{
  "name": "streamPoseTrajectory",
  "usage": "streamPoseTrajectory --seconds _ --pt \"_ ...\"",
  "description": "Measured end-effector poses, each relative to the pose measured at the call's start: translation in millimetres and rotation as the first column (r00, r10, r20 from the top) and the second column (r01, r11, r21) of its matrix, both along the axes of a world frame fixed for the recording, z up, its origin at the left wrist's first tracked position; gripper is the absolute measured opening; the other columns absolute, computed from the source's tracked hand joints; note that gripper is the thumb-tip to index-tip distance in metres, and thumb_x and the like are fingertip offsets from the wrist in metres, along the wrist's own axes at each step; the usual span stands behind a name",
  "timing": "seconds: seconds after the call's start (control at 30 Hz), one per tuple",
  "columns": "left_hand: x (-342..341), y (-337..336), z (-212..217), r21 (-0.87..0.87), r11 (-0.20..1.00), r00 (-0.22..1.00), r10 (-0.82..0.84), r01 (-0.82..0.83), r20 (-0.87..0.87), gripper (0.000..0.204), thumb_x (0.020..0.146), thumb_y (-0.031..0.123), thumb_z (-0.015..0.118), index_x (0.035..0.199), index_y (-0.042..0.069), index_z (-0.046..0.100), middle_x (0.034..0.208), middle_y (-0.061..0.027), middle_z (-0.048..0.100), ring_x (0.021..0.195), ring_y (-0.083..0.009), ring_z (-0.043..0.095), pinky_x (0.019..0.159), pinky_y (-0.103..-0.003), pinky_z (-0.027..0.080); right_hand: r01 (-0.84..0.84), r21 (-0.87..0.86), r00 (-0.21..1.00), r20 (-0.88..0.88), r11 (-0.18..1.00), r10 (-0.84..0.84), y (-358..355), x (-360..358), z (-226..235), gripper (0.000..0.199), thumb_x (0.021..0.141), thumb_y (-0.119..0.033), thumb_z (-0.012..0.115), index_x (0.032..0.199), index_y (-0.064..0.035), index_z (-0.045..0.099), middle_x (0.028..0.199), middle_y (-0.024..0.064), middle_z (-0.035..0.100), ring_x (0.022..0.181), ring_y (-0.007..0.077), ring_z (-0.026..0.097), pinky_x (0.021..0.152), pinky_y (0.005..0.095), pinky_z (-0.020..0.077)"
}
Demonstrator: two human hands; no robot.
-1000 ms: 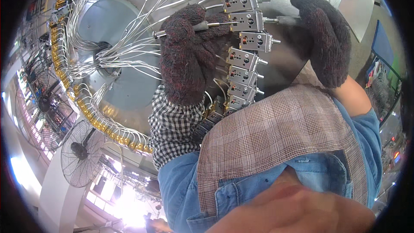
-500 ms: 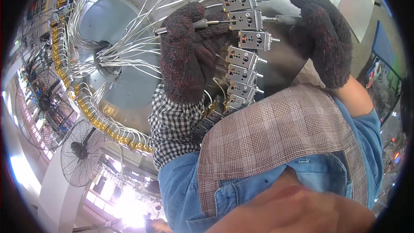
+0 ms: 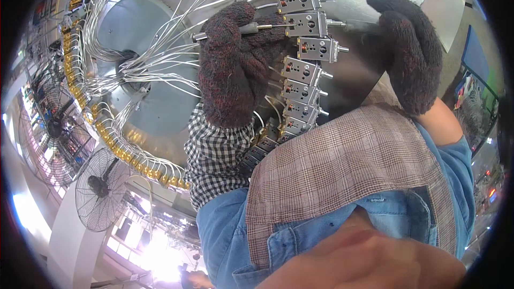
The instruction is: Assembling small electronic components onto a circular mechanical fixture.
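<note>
My left hand (image 3: 227,64), in a dark knitted glove, is closed around a slim screwdriver (image 3: 249,29). Its thin shaft reaches over the face of a small silver metal control unit (image 3: 306,24), which has a round opening, slots and a stub shaft on its right. To the right of that stub is my right hand (image 3: 409,48), gloved alike, with its fingers bent together around a grey rod-like tool (image 3: 364,27). That tool is blurred and lies in line with the stub; whether they touch is unclear. Similar units (image 3: 317,50) line up above and below.
White wires (image 3: 160,67) run from the units to a hub in a grey round plate (image 3: 144,21). Brass-coloured parts (image 3: 115,150) edge the ring's far left side. Two caged fans (image 3: 99,186) stand beyond, and a blue panel (image 3: 474,53) is at the right.
My right hand has shifted slightly right, and the grey tool has blurred. My left hand and the screwdriver stay nearly in place.
</note>
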State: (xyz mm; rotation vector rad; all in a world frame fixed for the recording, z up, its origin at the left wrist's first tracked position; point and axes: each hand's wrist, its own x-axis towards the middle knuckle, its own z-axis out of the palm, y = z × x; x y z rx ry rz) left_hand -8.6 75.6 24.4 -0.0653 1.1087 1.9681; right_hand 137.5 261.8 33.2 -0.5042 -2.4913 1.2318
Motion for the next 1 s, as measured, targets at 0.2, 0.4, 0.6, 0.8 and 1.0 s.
streamPoseTrajectory --seconds 0.2,0.4,0.6,0.8,1.0 --pt "-1 0 2 -0.015 1.000 1.000 -0.024 0.024 -0.002 0.042 0.086 0.034 0.054 0.107 -0.001 0.047 0.098 -0.0211 0.057 0.090 -0.0315 0.060 0.078 -0.042 0.053 0.077 -0.413 0.997 0.039 0.907 -0.067 -7 -4 14 0.037 0.090 -0.024 0.048 0.117 0.0008 0.049 0.113 0.0106 0.055 0.090 0.0163 0.056 0.076 0.0278 0.0468" --pt "0 1 -4 0.041 0.998 0.999 -0.040 0.040 -0.009 0.044 0.086 0.037 0.054 0.108 -0.001 0.046 0.099 -0.0211 0.057 0.091 -0.0315 0.060 0.078 -0.042 0.053 0.005 -0.029 1.000 -0.013 1.000 -0.005 5 1 -9 0.032 0.086 -0.015 0.051 0.115 -0.0009 0.051 0.111 0.0120 0.056 0.095 0.0233 0.057 0.081 0.0308 0.0472" --pt "-1 -5 0 -0.063 0.994 0.996 -0.093 0.093 0.006 0.045 0.085 0.037 0.054 0.109 0.000 0.046 0.100 -0.0209 0.057 0.091 -0.0318 0.060 0.079 -0.042 0.053 -0.116 0.375 0.993 0.064 0.920 0.099 6 -4 -2 0.030 0.080 -0.004 0.054 0.110 -0.0028 0.053 0.111 0.0135 0.056 0.098 0.0283 0.057 0.082 0.0329 0.0480" --pt "-2 -2 -1 0.014 0.999 0.998 -0.049 0.048 0.039 0.044 0.086 0.037 0.053 0.110 0.001 0.046 0.099 -0.0197 0.057 0.091 -0.0317 0.060 0.079 -0.043 0.053 0.030 -0.114 0.993 -0.113 0.993 -0.043 -4 -10 1 0.030 0.084 -0.016 0.053 0.111 -0.0008 0.054 0.111 0.0125 0.056 0.093 0.0221 0.058 0.078 0.0290 0.0487" --pt "-3 -5 -5 0.075 0.996 0.999 -0.050 0.049 0.009 0.039 0.089 0.034 0.048 0.110 0.001 0.045 0.099 -0.0208 0.057 0.092 -0.0329 0.059 0.080 -0.044 0.052 0.200 -0.433 0.980 0.079 0.879 -0.184 -7 -4 -1 0.037 0.086 -0.024 0.053 0.113 0.0013 0.052 0.113 0.0125 0.054 0.085 0.0160 0.057 0.072 0.0265 0.0491"
